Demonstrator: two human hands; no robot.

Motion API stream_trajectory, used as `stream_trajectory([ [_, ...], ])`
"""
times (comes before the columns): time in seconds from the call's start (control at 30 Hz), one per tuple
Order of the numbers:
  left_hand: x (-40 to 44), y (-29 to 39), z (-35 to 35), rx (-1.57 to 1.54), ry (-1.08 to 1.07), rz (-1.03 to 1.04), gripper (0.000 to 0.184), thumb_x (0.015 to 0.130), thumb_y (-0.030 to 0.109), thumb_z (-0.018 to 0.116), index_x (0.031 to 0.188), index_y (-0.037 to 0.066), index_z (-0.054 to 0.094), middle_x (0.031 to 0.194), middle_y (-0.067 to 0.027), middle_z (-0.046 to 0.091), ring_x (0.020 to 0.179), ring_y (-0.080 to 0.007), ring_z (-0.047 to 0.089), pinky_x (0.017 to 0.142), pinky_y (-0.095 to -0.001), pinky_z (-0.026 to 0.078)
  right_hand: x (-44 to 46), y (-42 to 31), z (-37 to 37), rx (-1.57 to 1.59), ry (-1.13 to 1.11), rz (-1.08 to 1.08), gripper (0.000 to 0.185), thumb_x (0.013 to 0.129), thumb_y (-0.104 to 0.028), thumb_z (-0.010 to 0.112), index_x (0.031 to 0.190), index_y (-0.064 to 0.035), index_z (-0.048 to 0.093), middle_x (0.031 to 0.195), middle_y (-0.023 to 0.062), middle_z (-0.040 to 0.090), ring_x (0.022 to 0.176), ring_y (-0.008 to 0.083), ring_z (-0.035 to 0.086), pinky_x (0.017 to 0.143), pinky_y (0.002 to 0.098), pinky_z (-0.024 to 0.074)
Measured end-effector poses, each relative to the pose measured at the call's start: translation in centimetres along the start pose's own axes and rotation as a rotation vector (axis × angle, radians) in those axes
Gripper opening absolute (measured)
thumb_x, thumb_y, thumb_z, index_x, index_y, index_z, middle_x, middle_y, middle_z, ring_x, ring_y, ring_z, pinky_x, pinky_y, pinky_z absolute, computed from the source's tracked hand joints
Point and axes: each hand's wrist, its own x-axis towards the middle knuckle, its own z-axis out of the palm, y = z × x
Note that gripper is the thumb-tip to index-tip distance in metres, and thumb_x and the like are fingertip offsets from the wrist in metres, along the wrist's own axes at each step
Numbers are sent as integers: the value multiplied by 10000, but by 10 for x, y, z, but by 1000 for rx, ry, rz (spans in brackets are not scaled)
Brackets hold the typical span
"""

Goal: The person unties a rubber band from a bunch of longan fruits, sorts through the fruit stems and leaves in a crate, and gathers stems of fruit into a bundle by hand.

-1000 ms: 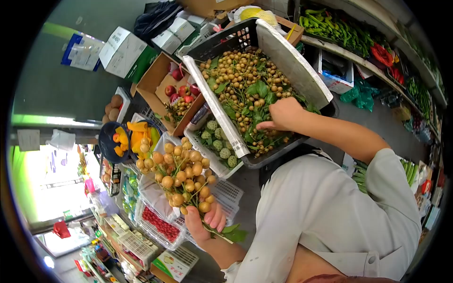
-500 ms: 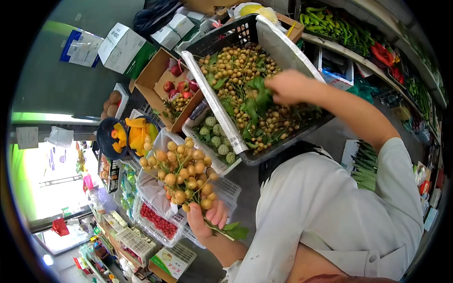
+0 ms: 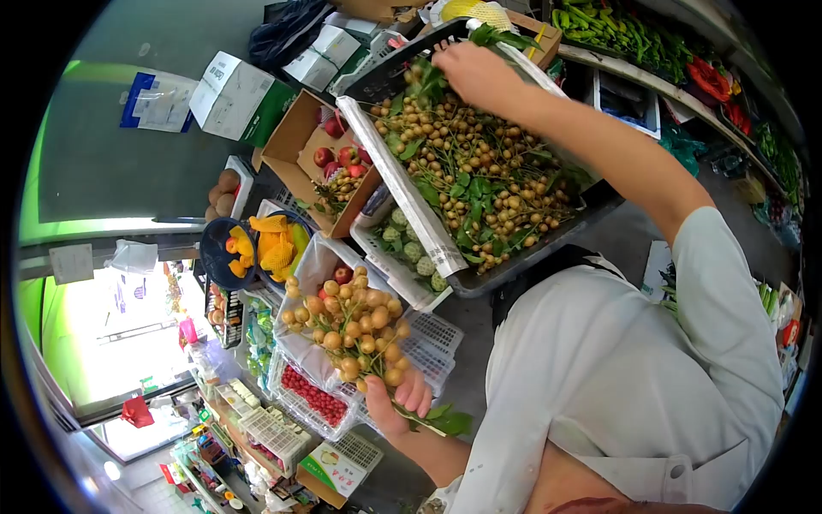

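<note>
In my left hand I grip the stems of a bunch of round yellow-brown fruit, like longan or wampee, held upright. A few green leaves stick out below that fist. My right hand is over the far end of a black crate with white-lined sides. Its fingers are closed on a leafy sprig, whose leaves show on both sides of the hand; part of it is hidden. Loose and stemmed fruit of the same kind fills the crate, with green leaves mixed in.
Left of the crate stand a cardboard box with red apples and a tray of green knobbly fruit. Farther left are blue bowls of yellow fruit and a clear box of red berries. Green peppers lie on a shelf at the upper right.
My right hand has moved from the crate's near right part to its far end, with a leafy sprig in it. The left hand still holds its bunch; the view has shifted slightly.
</note>
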Motion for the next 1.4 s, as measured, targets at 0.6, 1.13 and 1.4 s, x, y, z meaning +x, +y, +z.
stream_trajectory([
  [0.6,9,-2,30,58,-22,-48,622,1012,524,598,1218,-48,463,650,42,429,501,-48,355,385,-190,311,-63,-60,26,48,-730,-484,313,913,-209,632,1201,-100,688,1172,91,612,994,284,672,794,411,554],
  [1.13,1,-1,6,-78,-26,10,568,1041,477,560,1240,-43,453,684,23,435,543,-74,390,427,-222,360,-28,-22,9,635,-218,57,272,839,-78,701,1047,-1,543,1025,199,582,981,417,594,834,477,485],
  [1.4,9,3,9,12,-60,5,611,1022,529,575,1207,-40,449,664,40,440,507,-56,383,389,-203,351,-11,-25,-69,1060,-203,480,186,1019,-184,587,941,-33,664,680,0,587,574,91,515,548,291,420],
])
